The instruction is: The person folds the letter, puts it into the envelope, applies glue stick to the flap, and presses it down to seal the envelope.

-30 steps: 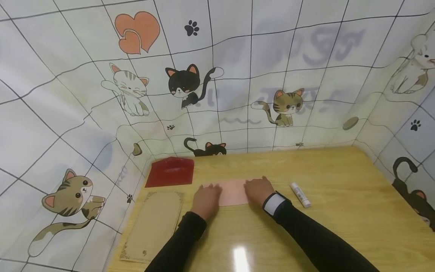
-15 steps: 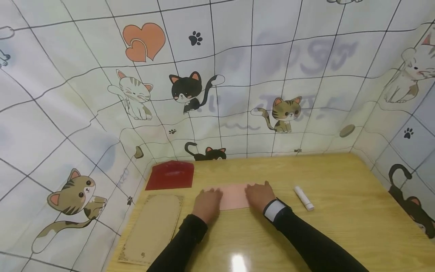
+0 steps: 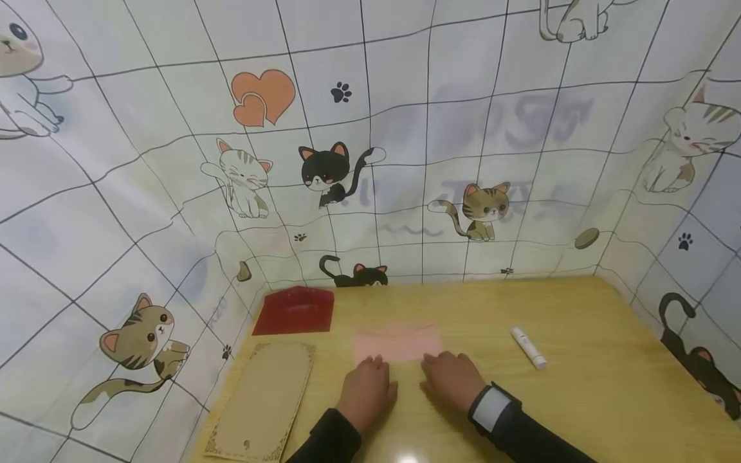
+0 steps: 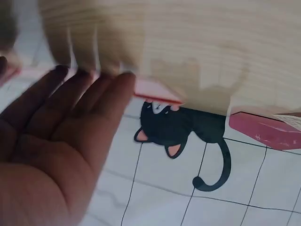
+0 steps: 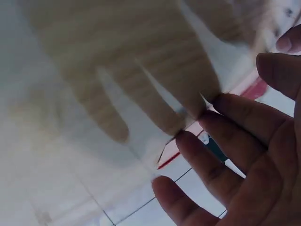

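A flat pink rectangle of paper [image 3: 399, 342], with a faint curved line near its far edge like an envelope flap, lies in the middle of the table. My left hand [image 3: 368, 392] rests its fingertips at the paper's near edge, left of centre. At the right end of that same edge are the fingertips of my right hand [image 3: 456, 381]. Both wrist views show relaxed, outstretched fingers, the left hand [image 4: 61, 141] and the right hand [image 5: 244, 150] each touching the tabletop or paper edge. Neither holds anything. A red edge shows on the pink paper [image 4: 153, 89] in the left wrist view.
A red envelope [image 3: 295, 312] lies at the table's back left. In front of it are beige sheets with an ornamental border [image 3: 263, 399]. A white glue stick [image 3: 529, 348] lies to the right. Cat-print cloth walls [image 3: 399, 128] enclose the back and sides of the wooden table [image 3: 608, 386].
Both hands have drawn back from the paper's ends to its near edge, uncovering it. The paper and other things sit lower in the head view as the camera tilts up.
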The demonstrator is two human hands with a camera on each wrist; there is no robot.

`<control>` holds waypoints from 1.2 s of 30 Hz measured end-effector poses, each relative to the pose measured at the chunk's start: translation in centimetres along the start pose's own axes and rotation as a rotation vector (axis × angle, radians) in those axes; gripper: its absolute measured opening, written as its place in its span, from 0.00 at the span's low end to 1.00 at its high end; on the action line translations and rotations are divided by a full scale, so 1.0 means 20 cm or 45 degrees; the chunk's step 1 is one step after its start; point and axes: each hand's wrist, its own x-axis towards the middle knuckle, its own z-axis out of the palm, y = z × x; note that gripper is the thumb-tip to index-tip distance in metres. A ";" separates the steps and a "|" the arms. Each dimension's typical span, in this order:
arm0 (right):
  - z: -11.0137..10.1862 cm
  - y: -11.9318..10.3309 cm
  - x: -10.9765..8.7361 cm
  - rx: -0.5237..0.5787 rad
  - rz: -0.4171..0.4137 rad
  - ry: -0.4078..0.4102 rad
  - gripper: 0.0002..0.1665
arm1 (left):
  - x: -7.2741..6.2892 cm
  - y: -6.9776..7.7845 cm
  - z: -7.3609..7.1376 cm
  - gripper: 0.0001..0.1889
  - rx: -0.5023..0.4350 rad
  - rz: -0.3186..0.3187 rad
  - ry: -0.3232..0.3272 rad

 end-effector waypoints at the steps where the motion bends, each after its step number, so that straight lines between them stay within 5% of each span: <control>1: 0.01 0.02 0.04 -0.003 0.030 0.011 0.19 | 0.04 0.00 0.00 0.19 -0.015 -0.019 -0.003; 9: 0.07 0.15 0.32 0.016 0.132 0.021 0.28 | 0.35 -0.11 0.03 0.26 -0.199 -0.147 -0.099; 19: -0.04 0.12 0.37 0.030 0.205 -0.032 0.34 | 0.47 -0.14 0.07 0.35 -0.193 -0.207 -0.179; 23: 0.00 0.10 0.35 0.039 0.238 -0.032 0.39 | 0.48 -0.14 0.11 0.35 -0.195 -0.221 -0.203; 31: 0.17 0.19 0.30 0.207 0.187 -0.150 0.45 | 0.50 -0.16 0.31 0.33 -0.154 -0.170 -0.242; 33: 0.19 0.22 0.27 0.312 0.171 -0.217 0.46 | 0.45 -0.17 0.34 0.31 -0.172 -0.119 -0.232; 36: 0.16 0.20 0.15 0.474 0.162 -0.267 0.45 | 0.27 -0.20 0.29 0.28 -0.224 -0.046 -0.281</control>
